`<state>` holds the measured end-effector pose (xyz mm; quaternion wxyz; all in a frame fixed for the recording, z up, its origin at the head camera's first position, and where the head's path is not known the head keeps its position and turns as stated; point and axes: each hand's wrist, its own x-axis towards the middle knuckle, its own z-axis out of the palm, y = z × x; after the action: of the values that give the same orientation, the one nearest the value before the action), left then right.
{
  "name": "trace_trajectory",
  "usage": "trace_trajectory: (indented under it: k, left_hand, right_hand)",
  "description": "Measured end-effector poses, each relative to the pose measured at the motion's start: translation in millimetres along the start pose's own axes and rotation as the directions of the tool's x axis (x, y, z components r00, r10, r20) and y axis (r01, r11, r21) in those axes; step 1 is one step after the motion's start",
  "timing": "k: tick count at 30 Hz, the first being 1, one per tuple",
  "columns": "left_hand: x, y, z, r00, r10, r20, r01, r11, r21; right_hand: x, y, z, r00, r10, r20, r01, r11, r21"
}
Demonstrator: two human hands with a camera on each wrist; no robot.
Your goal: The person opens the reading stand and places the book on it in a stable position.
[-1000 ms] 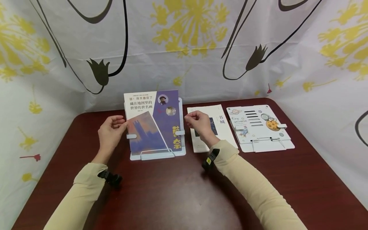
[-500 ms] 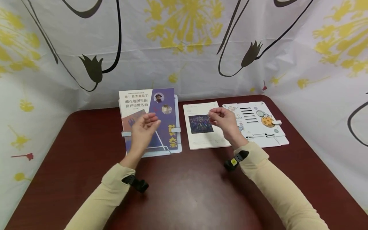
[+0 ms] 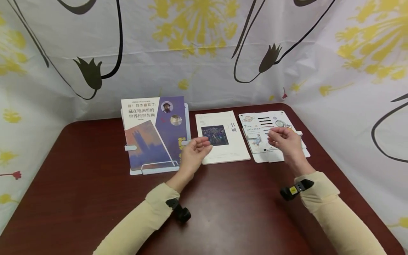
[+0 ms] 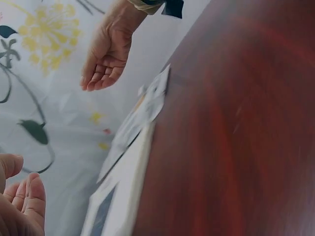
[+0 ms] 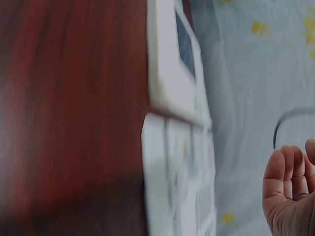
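My left hand, empty with loosely bent fingers, is in the air between a purple-and-white book and a white book. The purple book leans on a white book stand, with side clips and a wire rest along its front. Over a second white stand, printed with a planet and "Tiny universe", hovers my right hand. It too holds nothing, its fingers loosely curved. The left wrist view has the right hand above that flat-lying stand.
A dark red-brown table carries the books and stands in a row near its back edge. Behind and at both sides hangs a white cloth with yellow flowers and dark stems. The white book lies between the two stands.
Both hands have moved right, away from the purple book on its stand; the left hand has left that book's left side. The head view has also turned slightly right.
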<state>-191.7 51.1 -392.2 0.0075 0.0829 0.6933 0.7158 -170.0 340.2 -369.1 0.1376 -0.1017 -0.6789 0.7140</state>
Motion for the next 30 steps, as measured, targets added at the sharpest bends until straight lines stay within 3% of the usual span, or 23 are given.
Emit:
trace_trajectory:
  k: [7,11,16,19,23,30]
  left_hand:
    - [-4.5,-15.3,45.5,0.994,-0.076,0.072,0.073,0.996,0.045]
    - [-4.9,-18.2,72.4,0.989,-0.107,0.1,0.103,0.994,0.04]
    - [-3.0,-17.7,103.9,0.981,-0.14,0.135,0.138,0.99,0.024]
    - [-1.0,-18.6,120.5,0.975,-0.16,0.152,0.159,0.987,0.017]
    - [0.6,-21.9,139.5,0.969,-0.194,0.154,0.193,0.981,0.023]
    - [1.4,-29.3,162.9,0.955,-0.255,0.154,0.246,0.966,0.076]
  right_hand:
    - [0.0,7.2,-59.9,0.989,0.056,-0.134,-0.066,0.995,-0.072]
    - [-0.2,12.9,-86.5,0.986,0.074,-0.146,-0.089,0.991,-0.098]
    - [1.6,20.8,-112.7,0.986,0.069,-0.151,-0.101,0.971,-0.218]
    - [5.1,25.3,-122.1,0.988,0.039,-0.147,-0.085,0.943,-0.321]
    - [10.1,31.7,-129.1,0.993,0.022,-0.117,-0.076,0.874,-0.479]
    - [15.4,39.8,-135.1,0.993,0.106,-0.052,-0.115,0.787,-0.606]
